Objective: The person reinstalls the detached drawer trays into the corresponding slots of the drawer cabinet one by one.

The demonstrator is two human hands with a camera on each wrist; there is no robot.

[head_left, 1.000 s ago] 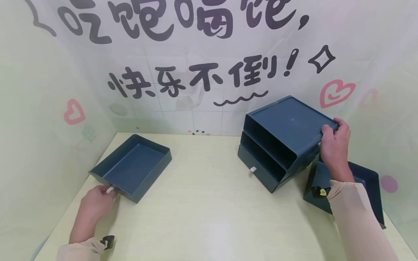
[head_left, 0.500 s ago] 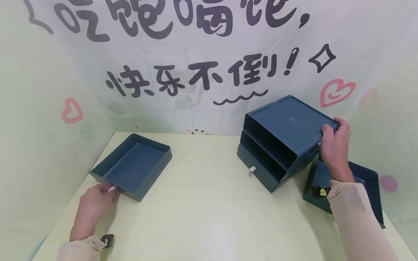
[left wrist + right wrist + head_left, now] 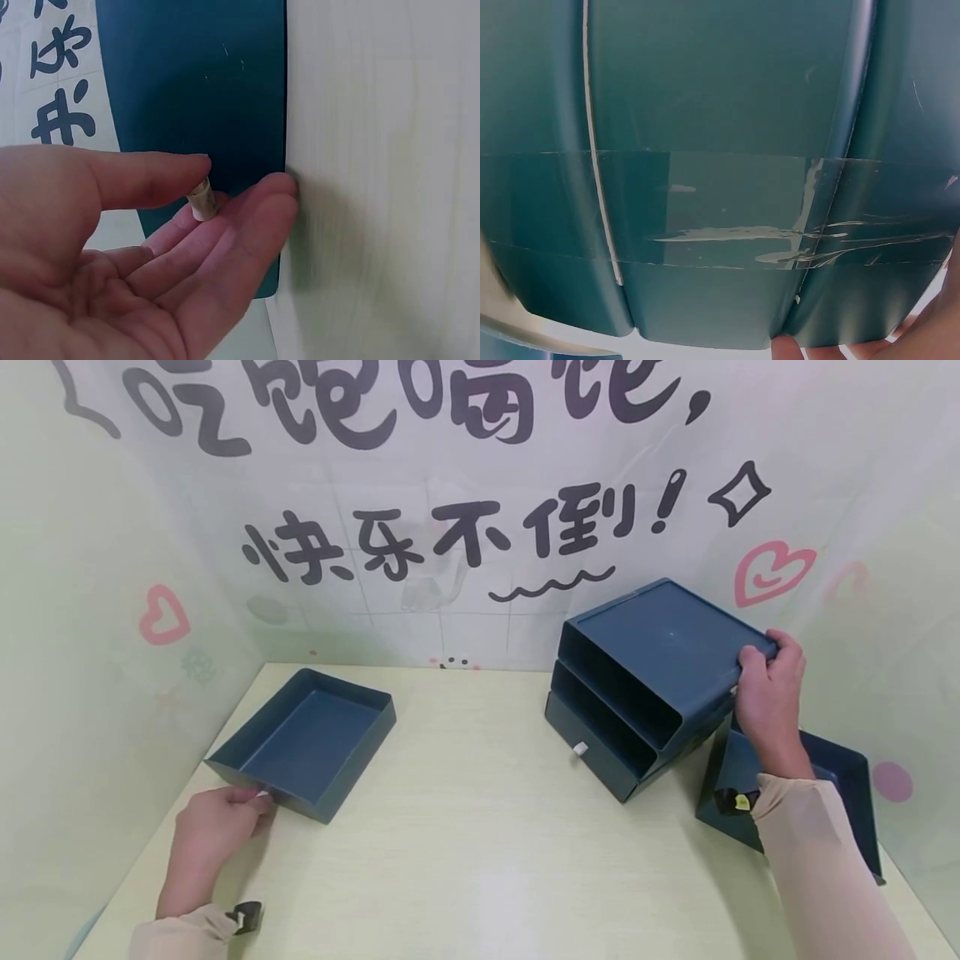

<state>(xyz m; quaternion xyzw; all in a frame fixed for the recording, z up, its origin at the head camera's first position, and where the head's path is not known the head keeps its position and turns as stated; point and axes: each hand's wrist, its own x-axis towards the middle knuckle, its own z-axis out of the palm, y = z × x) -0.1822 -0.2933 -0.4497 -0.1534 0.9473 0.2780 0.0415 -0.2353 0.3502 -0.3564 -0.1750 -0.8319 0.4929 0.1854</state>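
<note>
My left hand [image 3: 213,831] pinches the small pale knob [image 3: 201,201] on the front of a dark blue drawer [image 3: 307,743], which lies open side up at the left of the table. In the left wrist view the thumb and fingers close on the knob from either side. My right hand [image 3: 772,702] grips the back right edge of a blue three-tier drawer cabinet [image 3: 671,639]. Its upper two slots are bare, while a closed drawer [image 3: 596,760] with a pale knob fills the bottom one. Clear tape [image 3: 727,210] runs across the cabinet's side in the right wrist view.
A second loose blue drawer [image 3: 855,781] lies at the right, partly hidden behind my right forearm. The pale wooden table [image 3: 465,827] meets a printed cloth backdrop [image 3: 480,635] at its back edge, with more cloth on both sides.
The left drawer has turned and slid slightly to the right, with my left hand on its knob. The right hand and the cabinet stay in place.
</note>
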